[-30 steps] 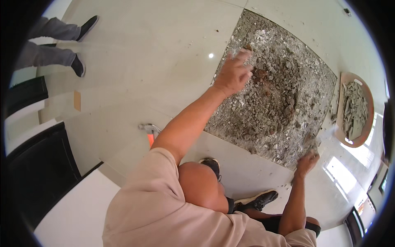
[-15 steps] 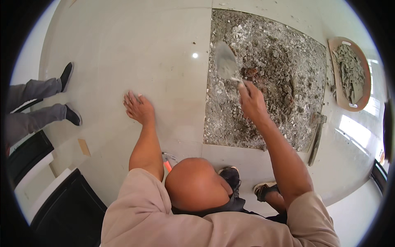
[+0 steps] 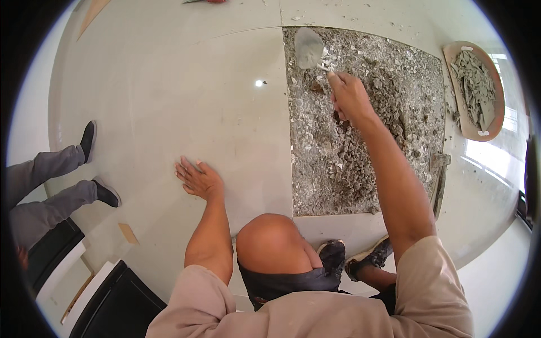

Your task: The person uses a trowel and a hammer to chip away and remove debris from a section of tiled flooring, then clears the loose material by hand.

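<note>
My right hand [image 3: 350,98] is closed round the handle of a trowel [image 3: 309,48]. Its grey, dusty blade points away from me, over the far left corner of a square patch of rough, broken mortar [image 3: 321,163] where a floor tile is gone. Loose grey rubble [image 3: 366,152] is heaped in the middle of the patch, and a reddish-brown lump lies close to my right hand. My left hand [image 3: 202,179] rests flat on the pale floor tile [image 3: 242,129] left of the patch, fingers spread, holding nothing.
At the far right stands an orange-brown tub [image 3: 451,73] of broken tile pieces. A hammer [image 3: 439,174] lies along the patch's right edge. Another person's shoes [image 3: 106,191] are at the left, near black chairs [image 3: 118,304]. A red-handled tool [image 3: 214,1] lies at the far edge.
The trowel in my right hand has moved farther away, toward the patch's far left corner. My left hand stays flat on the tile. The view has shifted, bringing the red-handled tool in.
</note>
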Demonstrator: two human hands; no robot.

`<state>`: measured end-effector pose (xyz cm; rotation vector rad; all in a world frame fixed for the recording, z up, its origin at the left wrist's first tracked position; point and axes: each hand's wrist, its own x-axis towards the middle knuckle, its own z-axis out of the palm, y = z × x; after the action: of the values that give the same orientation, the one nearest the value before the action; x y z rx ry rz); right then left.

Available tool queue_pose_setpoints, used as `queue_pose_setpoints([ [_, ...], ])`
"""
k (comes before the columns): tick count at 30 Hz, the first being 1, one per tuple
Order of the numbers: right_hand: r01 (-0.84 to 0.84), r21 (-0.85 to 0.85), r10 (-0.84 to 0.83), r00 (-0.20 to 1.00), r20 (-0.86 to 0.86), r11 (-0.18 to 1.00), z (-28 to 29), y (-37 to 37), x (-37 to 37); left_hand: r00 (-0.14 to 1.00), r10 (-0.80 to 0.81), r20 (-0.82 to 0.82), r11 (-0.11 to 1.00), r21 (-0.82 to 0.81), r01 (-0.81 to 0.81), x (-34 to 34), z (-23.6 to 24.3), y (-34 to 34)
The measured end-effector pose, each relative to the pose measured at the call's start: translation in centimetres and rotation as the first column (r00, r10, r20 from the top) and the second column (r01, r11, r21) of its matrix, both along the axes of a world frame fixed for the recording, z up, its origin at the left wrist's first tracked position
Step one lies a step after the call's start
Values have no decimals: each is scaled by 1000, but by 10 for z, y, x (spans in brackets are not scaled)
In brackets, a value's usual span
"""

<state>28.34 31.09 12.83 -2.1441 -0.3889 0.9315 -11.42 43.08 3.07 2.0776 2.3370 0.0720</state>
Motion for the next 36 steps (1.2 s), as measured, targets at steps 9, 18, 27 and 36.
queue_pose_setpoints([
  [9, -125, -84, 125, 992, -3, 989, -4, 30, 29, 1000, -5, 8, 1000, -17, 5, 2, 1, 1],
  [18, -248, -177, 265, 960, 86, 953, 10, 40, 41, 999, -19, 29, 1000, -18, 20, 2, 2, 1],
  [27, -142, -112, 144, 990, 7, 983, 7, 37, 33, 1000, -21, 11, 1000, -6, 21, 1, 1, 0],
  [36, -130, -13, 126, 979, -162, 991, 14, 46, 36, 1000, -16, 2, 999, -34, 16, 0, -1, 0],
])
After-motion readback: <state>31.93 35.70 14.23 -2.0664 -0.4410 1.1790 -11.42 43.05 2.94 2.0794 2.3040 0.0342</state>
